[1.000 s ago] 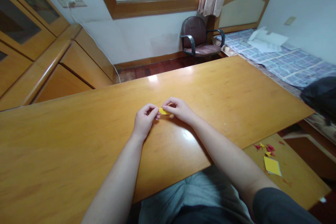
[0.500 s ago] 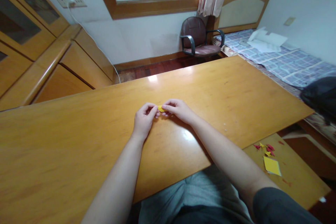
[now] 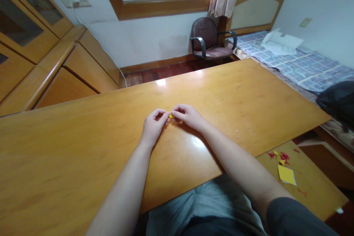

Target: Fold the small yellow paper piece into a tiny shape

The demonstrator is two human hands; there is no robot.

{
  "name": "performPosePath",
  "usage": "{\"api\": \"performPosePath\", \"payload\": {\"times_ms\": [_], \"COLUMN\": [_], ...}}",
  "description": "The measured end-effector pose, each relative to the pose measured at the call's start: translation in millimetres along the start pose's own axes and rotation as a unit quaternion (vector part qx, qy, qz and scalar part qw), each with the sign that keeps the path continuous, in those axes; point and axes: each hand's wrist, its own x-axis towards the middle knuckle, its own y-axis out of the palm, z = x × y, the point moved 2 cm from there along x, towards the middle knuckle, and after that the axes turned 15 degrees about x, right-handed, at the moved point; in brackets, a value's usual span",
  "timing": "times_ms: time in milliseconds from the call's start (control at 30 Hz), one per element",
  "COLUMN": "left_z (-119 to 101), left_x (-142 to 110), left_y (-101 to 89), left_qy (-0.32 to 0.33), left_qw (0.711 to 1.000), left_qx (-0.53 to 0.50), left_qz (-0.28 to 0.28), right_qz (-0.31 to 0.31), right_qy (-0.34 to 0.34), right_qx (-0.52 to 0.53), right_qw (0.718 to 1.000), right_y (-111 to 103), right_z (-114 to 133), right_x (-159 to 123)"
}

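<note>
A small folded piece of yellow paper [image 3: 171, 116] lies between my fingertips, just above the wooden table [image 3: 83, 143]. My left hand [image 3: 152, 125] pinches its left end with curled fingers. My right hand [image 3: 188, 117] pinches its right end. The two hands are nearly touching, so only a sliver of the paper shows.
A lower wooden surface at the right carries a yellow paper sheet [image 3: 287, 174] and small red and yellow folded bits [image 3: 280, 156]. A brown armchair [image 3: 209, 38] stands by the window. A bed [image 3: 298, 64] with white papers runs along the right; wooden cabinets [image 3: 41, 55] fill the left.
My hands have closed in on each other, and the yellow paper between them shows smaller than a second ago.
</note>
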Motion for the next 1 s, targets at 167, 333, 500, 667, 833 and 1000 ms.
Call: {"api": "performPosePath", "payload": {"times_ms": [167, 333, 500, 667, 833, 1000], "left_z": [-2.3, -4.5, -4.9, -2.0, 0.2, 3.1], "left_x": [-0.7, -2.1, -3.0, -1.5, -0.8, 0.3], "left_y": [-1.4, -1.1, -2.2, -2.8, -1.0, 0.4], "left_qy": [-0.006, -0.013, -0.036, -0.046, -0.051, -0.05], "left_qw": [1.0, 1.0, 0.999, 0.996, 0.993, 0.993], "left_qx": [-0.003, -0.015, -0.041, -0.076, -0.093, -0.096], "left_qz": [-0.011, -0.006, 0.002, 0.027, 0.041, 0.047], "right_qz": [0.006, 0.004, 0.0, 0.006, 0.005, -0.005], "right_qy": [0.015, 0.008, -0.006, -0.012, -0.01, 0.001], "right_qx": [0.013, 0.005, -0.001, -0.011, -0.013, -0.015], "right_qw": [1.0, 1.0, 1.0, 1.0, 1.0, 1.0], "right_y": [1.1, 0.8, 0.1, -0.7, -1.4, -2.7], "right_z": [-2.4, -1.0, 1.7, 4.2, 4.7, 2.5], "right_x": [0.6, 0.7, 0.1, -0.3, 0.1, 1.0]}}
